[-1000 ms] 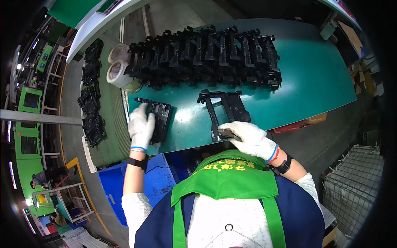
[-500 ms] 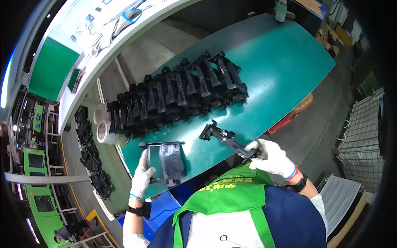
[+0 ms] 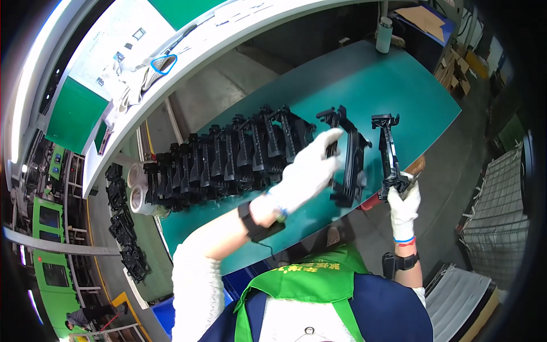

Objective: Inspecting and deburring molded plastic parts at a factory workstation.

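My left hand (image 3: 307, 171), in a white glove and slightly blurred, reaches across the table. Its fingers close around the near side of a black plastic frame (image 3: 354, 162), which is tilted on edge at the right end of the row. A long, narrow black plastic part (image 3: 388, 151) points away from me, gripped at its lower end by my gloved right hand (image 3: 404, 205) over the table's front edge. Left of the frame, several similar black plastic parts (image 3: 219, 157) stand closely lined up; my left hand and forearm hide some of them.
The green tabletop (image 3: 410, 85) carries a bottle (image 3: 384, 35) at its far corner. Tape rolls (image 3: 138, 199) sit at the row's left end. More black parts (image 3: 122, 222) lie beyond, to the left. A wire-mesh cage (image 3: 496, 199) stands at right; a curved white shelf (image 3: 199, 54) overhangs the far left.
My left hand has carried the frame from the table's near left to the row's right end. My right hand has swung its part outward and more upright. The view has tilted slightly.
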A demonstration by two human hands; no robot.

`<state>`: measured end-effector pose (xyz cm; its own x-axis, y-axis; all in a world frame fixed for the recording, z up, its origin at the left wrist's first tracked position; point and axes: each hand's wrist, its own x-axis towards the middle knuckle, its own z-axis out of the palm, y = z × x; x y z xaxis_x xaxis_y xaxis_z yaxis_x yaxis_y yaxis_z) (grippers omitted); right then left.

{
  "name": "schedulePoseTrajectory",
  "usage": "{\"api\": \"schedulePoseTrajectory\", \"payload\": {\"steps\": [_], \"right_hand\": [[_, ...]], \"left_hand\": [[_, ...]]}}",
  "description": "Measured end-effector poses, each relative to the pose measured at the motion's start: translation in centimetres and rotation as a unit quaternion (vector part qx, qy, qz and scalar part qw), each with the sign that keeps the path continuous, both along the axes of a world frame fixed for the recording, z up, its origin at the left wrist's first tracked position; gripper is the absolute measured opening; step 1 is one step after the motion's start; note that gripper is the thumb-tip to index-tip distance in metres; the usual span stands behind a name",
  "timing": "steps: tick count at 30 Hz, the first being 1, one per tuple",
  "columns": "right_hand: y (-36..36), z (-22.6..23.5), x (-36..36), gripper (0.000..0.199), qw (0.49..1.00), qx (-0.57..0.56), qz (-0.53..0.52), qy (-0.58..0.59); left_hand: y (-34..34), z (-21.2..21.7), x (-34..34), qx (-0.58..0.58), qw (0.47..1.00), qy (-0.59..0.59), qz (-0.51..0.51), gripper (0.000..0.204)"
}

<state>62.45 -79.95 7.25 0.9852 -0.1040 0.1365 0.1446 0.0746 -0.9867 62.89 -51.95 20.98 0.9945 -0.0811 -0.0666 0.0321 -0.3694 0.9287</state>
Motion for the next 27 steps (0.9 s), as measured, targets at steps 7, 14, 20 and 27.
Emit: {"api": "schedulePoseTrajectory", "payload": {"steps": [7, 14, 20, 27], "right_hand": [[4.3, -4.0, 5.9, 0.039, 0.998, -0.034, 0.038, -0.031], [8.9, -2.9, 8.8, 0.047, 0.97, -0.124, 0.211, -0.003], [8.7, 0.2, 9.3, 0.056, 0.924, -0.196, 0.31, -0.103], [8.1, 2.4, 5.0, 0.047, 0.954, -0.262, 0.131, -0.064]], "left_hand": [[1.1, -1.8, 9.3, 0.14, 0.981, 0.078, 0.108, 0.059], [4.0, -1.2, 7.6, 0.374, 0.923, 0.015, 0.087, 0.046], [5.4, 2.1, -1.1, 0.439, 0.898, -0.031, -0.023, 0.035], [13.2, 0.2, -18.3, 0.428, 0.892, -0.049, 0.139, 0.041]]}}
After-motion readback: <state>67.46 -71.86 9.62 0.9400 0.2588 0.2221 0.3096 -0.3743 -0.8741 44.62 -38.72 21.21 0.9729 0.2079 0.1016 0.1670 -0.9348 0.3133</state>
